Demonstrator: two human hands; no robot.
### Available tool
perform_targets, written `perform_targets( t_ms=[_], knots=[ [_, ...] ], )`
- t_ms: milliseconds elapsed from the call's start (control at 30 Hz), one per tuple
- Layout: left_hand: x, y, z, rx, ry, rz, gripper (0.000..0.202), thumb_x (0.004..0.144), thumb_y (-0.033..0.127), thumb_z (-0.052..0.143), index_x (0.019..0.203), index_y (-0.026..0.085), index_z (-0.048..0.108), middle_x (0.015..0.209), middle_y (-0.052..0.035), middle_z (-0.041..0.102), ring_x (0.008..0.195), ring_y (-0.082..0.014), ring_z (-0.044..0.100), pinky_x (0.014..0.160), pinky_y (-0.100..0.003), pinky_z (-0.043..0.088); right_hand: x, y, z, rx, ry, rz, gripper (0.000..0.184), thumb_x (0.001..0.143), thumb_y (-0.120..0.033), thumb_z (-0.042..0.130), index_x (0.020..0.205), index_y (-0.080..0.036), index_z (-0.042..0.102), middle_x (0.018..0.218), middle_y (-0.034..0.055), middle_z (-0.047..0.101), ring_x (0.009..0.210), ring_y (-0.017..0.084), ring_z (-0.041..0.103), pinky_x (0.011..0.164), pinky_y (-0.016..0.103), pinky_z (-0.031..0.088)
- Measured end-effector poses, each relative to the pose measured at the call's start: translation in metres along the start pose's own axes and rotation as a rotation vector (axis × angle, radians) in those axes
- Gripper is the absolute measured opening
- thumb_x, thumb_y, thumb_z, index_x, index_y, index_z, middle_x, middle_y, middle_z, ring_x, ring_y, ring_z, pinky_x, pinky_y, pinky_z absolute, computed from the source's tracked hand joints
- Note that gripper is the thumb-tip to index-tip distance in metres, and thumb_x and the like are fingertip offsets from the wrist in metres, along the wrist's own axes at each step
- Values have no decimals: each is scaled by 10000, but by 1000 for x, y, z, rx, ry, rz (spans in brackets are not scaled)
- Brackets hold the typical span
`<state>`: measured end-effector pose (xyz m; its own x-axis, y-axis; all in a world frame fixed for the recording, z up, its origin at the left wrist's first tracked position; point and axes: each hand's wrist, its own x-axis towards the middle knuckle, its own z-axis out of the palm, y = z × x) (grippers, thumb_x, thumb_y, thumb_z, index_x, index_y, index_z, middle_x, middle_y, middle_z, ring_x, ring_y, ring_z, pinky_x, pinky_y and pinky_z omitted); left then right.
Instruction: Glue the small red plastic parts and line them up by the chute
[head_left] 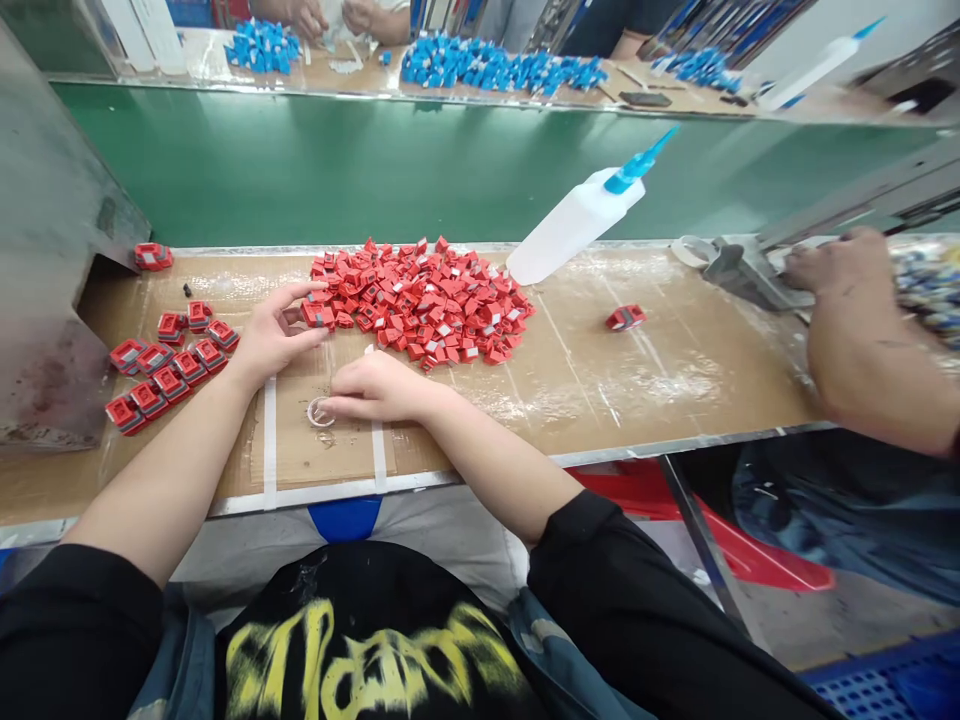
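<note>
At the left edge of a heap of small red plastic pieces (427,305), my left hand (276,335) has its thumb and fingers closed around one red plastic piece (316,315). My right hand (379,388) is lower on the bench, fingers pinched together over a small pale ring-shaped dish (321,412). Whatever those fingertips hold, if anything, is hidden. A cardboard pad (315,465) with white tape strips lies under the dish. Left of my left arm stand rows of red-and-grey assembled pieces (170,382).
A white squeeze bottle (566,232) with a blue nozzle leans behind the heap. One red-and-grey piece (625,317) lies to the right. A co-worker's arm (870,340) reaches in at far right. Blue pieces (502,66) lie beyond the green partition (300,170); a metal box (52,260) stands left.
</note>
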<state>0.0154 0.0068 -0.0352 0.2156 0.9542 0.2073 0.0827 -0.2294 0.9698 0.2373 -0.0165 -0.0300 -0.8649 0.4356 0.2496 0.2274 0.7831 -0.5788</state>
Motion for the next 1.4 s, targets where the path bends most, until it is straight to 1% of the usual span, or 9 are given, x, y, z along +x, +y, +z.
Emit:
perform_targets(
  t_ms=[167,233,333,500,667,767,1100,1233,1400],
  knots=[
    [4,-6,-3,-115,192,40,774,731,383,870,1431,259,565,1368,-112,643,1093,-250,716,817,-311,639,13,23,-11,-368,343,366,367,1095,-369,432,1048,-177,742,997,90,652,912,192,562,776,292,371],
    [5,-7,-4,-151,218,37,759,697,387,899,1375,253,585,1394,-122,623,1068,-240,722,785,-295,640,21,32,-16,-515,295,387,317,1077,-271,451,1156,-189,747,1117,128,657,975,231,545,832,335,372],
    [5,-8,-5,-180,213,31,708,668,381,922,1287,217,620,1351,-126,652,1064,-235,721,781,-288,639,29,37,-22,-673,92,328,304,1043,-185,478,1196,-184,741,1124,148,675,1014,273,525,868,386,349],
    [3,-8,-5,-225,217,13,698,670,376,918,1281,191,636,1300,-128,692,1045,-235,728,788,-300,642,27,27,-24,-681,-79,292,313,993,-258,611,1272,-142,695,1051,130,709,1022,284,550,906,397,343],
    [2,-9,-5,-199,184,14,686,717,393,882,1320,186,631,1224,-124,735,1028,-242,740,832,-336,644,25,28,-30,-581,-57,197,296,1004,-210,577,1281,-175,676,1278,135,654,1091,251,556,925,358,358],
    [2,-7,-5,-191,177,33,689,724,406,875,1334,194,637,1263,-131,723,1051,-252,737,833,-342,645,28,37,-30,-510,-78,155,276,1015,-277,609,1266,-180,671,1238,126,668,1087,240,571,911,347,376],
    [-2,2,-12,-355,219,-27,451,830,404,778,1252,260,718,1076,-50,734,953,-221,724,746,-312,636,49,48,-17,-795,-149,-199,308,1103,-310,444,1226,-159,682,1328,160,628,1197,229,572,972,364,452],
    [-3,5,-14,-448,229,-20,399,860,436,726,1232,293,720,1111,-47,724,932,-222,728,690,-309,627,53,40,-11,-854,-166,-272,306,1110,-290,409,1148,-153,680,1243,127,642,1022,201,605,849,334,485],
    [-1,3,-16,-506,248,-20,406,876,439,723,1254,293,707,1147,-55,721,949,-215,719,685,-298,626,47,21,-5,-837,-184,-259,214,1075,-222,482,1224,-211,635,1065,59,636,848,172,587,683,291,448]
  ],
)
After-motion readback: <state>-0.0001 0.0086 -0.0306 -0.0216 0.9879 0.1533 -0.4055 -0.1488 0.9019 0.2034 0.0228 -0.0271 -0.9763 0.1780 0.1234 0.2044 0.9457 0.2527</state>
